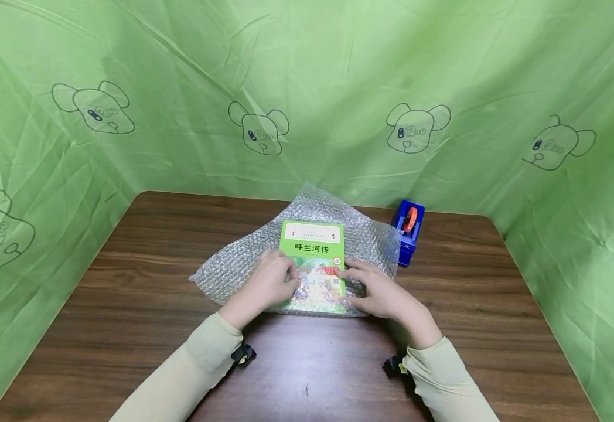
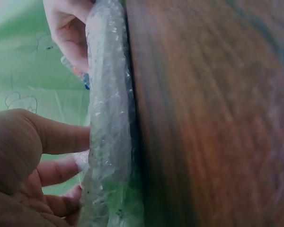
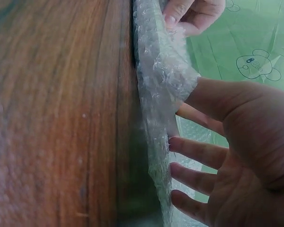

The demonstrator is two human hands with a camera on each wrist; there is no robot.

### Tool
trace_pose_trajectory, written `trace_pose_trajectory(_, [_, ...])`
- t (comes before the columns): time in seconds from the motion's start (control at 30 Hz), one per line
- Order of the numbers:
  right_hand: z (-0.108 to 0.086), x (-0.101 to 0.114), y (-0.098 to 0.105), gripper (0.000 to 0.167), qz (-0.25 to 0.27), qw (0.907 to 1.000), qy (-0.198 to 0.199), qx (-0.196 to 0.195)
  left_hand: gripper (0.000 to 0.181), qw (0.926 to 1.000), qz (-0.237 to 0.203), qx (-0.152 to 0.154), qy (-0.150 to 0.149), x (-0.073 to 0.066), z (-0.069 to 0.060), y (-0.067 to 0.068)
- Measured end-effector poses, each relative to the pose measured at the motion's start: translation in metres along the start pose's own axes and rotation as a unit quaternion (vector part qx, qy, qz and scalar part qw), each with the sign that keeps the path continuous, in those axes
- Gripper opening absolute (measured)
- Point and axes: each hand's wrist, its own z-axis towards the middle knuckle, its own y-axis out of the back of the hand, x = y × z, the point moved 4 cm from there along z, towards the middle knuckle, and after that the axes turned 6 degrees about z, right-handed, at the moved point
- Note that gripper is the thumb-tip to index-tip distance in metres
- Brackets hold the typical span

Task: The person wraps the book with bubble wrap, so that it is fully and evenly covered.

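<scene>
A green book (image 1: 313, 248) with a picture cover lies on a spread sheet of bubble wrap (image 1: 238, 258), and a near flap of the wrap (image 2: 106, 90) covers the book's lower part. At the book's left side my left hand (image 1: 272, 281) bends its fingers and pinches the flap against the cover. My right hand (image 1: 383, 293) lies at the right edge with fingers spread and fairly straight. Its fingertips (image 3: 177, 144) touch the wrap and book side, while the thumb rests by a raised fold of wrap (image 3: 173, 71).
A blue tape dispenser (image 1: 406, 249) with an orange-red roll stands right of the wrap, touching or very near its corner. The brown wooden table (image 1: 143, 275) is enclosed by green fabric walls (image 1: 333, 64) at the back and sides.
</scene>
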Motion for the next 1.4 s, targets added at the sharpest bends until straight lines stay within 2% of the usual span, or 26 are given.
trace_pose_trajectory(0.17, [-0.001, 0.001, 0.000, 0.056, -0.001, 0.9999, 0.015, 0.001, 0.038, 0.9996, 0.006, 0.004, -0.028, 0.000, 0.000, -0.004])
trace_pose_trajectory(0.37, [-0.001, 0.002, 0.002, 0.040, 0.002, 0.9998, 0.017, -0.011, 0.026, 0.9965, 0.034, 0.011, -0.075, -0.001, 0.001, -0.004])
trace_pose_trajectory(0.47, [-0.001, 0.004, 0.002, 0.045, 0.002, 0.9997, 0.014, -0.019, 0.026, 0.9945, 0.037, 0.017, -0.096, 0.001, 0.000, -0.002])
trace_pose_trajectory(0.63, [0.000, 0.006, 0.000, 0.067, -0.008, 0.9996, 0.008, -0.025, 0.042, 0.9891, 0.022, 0.052, -0.136, 0.009, -0.001, 0.000])
trace_pose_trajectory(0.77, [0.001, 0.005, -0.001, 0.067, -0.014, 0.9994, 0.009, -0.031, 0.059, 0.9828, 0.011, 0.090, -0.161, 0.018, 0.000, 0.002])
trace_pose_trajectory(0.9, [0.001, 0.005, -0.001, 0.066, -0.015, 0.9992, 0.004, -0.036, 0.062, 0.9741, -0.001, 0.121, -0.191, 0.026, 0.002, 0.004])
trace_pose_trajectory(1.17, [0.002, 0.005, -0.001, 0.066, -0.010, 0.9990, 0.004, -0.043, 0.066, 0.9604, -0.022, 0.180, -0.212, 0.032, -0.001, 0.012])
trace_pose_trajectory(1.4, [0.001, 0.004, -0.003, 0.063, -0.001, 0.9987, 0.002, -0.050, 0.063, 0.9564, -0.039, 0.191, -0.218, 0.033, -0.002, 0.012])
